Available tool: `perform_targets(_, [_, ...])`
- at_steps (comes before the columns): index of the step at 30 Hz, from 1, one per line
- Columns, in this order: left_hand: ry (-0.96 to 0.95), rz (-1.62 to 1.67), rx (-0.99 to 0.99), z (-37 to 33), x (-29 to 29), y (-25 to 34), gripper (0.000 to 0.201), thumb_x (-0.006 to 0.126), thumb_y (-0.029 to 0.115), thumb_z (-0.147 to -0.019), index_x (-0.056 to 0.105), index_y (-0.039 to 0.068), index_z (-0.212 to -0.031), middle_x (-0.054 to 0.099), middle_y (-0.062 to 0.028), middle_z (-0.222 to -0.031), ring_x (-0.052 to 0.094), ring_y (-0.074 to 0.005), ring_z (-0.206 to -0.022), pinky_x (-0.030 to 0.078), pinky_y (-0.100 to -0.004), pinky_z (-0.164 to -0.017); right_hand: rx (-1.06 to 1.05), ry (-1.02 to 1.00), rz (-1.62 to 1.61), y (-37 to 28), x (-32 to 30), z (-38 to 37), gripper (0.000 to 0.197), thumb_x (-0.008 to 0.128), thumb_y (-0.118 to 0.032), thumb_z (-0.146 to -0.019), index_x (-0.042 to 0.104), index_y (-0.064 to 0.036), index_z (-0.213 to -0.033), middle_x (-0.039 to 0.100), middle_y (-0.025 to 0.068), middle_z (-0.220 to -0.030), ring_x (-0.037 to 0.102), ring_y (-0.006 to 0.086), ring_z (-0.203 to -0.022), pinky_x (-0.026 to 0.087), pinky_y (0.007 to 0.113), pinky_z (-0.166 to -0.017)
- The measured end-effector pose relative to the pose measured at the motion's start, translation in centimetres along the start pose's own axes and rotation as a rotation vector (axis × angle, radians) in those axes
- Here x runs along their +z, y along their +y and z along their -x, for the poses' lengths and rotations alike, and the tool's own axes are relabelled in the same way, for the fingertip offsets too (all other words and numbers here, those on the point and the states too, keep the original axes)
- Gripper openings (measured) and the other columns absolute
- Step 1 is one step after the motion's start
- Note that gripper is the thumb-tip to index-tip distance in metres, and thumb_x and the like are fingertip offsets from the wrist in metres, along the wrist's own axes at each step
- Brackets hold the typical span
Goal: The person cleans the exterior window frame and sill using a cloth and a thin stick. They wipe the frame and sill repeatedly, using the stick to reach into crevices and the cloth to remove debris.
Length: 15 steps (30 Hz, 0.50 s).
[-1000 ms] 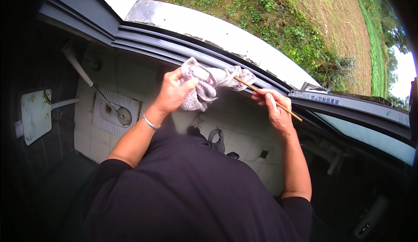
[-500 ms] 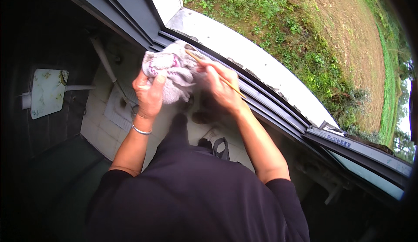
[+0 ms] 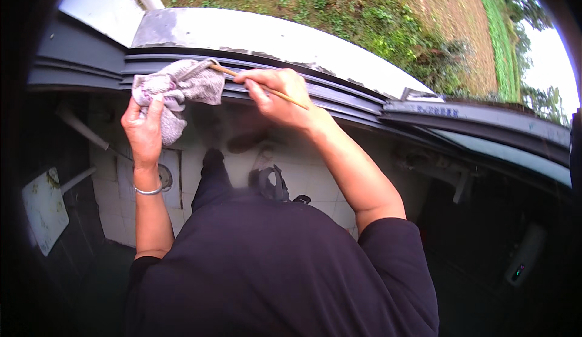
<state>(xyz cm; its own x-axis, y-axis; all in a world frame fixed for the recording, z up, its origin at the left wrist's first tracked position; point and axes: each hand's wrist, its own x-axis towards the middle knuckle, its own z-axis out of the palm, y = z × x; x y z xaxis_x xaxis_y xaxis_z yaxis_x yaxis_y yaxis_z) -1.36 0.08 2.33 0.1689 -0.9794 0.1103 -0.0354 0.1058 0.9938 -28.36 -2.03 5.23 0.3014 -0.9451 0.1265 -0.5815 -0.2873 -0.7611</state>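
Note:
My left hand (image 3: 144,132), a silver bangle on its wrist, pinches the lower left part of a pale greyish-pink cloth (image 3: 202,85). The bunched cloth lies partly over the grooved dark window track (image 3: 342,102) near its left end, and one part hangs down below. In my right hand (image 3: 280,94) is a thin wooden stick (image 3: 228,71), held between thumb and fingers. The stick's far tip meets the top fold of the cloth at the track; whether it presses into a groove is hidden by the fabric.
Beyond the track runs a white outer sill (image 3: 254,31), with plants and a field outside. A sliding sash (image 3: 491,122) stands at the right. A small marbled shelf (image 3: 45,211) juts from the left wall. Below are floor tiles and a squat toilet (image 3: 163,178).
My view has turned, and both hands with the cloth and stick appear farther left. The cloth has spread out somewhat, with the stick's tip still against it.

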Motion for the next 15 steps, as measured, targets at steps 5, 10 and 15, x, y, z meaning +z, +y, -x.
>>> perform_targets(5, [-0.304,0.237,-0.098,3.2,8.4,1.5,0.016,0.06,-0.002,-0.09,0.065,-0.002,-0.105,0.068,-0.0062,-0.092,0.063,-0.0104,-0.081,0.05,-0.0274,-0.084,0.19,0.127,0.096,3.5,-7.0,9.3,0.018,0.064,-0.015,-0.085,0.074,-0.0193,-0.1,0.064,0.0066,-0.065,0.063,0.0177,-0.056,0.049,0.031,-0.053])
perform_targets(10, [-0.504,0.148,-0.009,6.0,16.6,1.0,0.007,0.061,-0.005,-0.084,0.061,0.001,-0.084,0.068,-0.0072,-0.094,0.062,-0.0157,-0.092,0.028,-0.0419,-0.114,0.412,0.171,0.098,4.6,-12.8,16.5,0.019,0.057,-0.005,-0.094,0.07,-0.004,-0.107,0.071,0.0072,-0.084,0.066,0.0097,-0.074,0.055,0.023,-0.069])
perform_targets(15, [-0.59,0.35,-0.096,8.0,22.0,1.7,0.014,0.062,0.001,-0.089,0.053,0.004,-0.079,0.062,0.0,-0.088,0.054,-0.0063,-0.083,0.046,-0.0247,-0.078,0.37,0.374,0.107,5.5,-14.4,20.0,0.017,0.061,-0.008,-0.088,0.072,-0.0079,-0.101,0.068,0.0096,-0.074,0.067,0.0145,-0.065,0.052,0.028,-0.061])
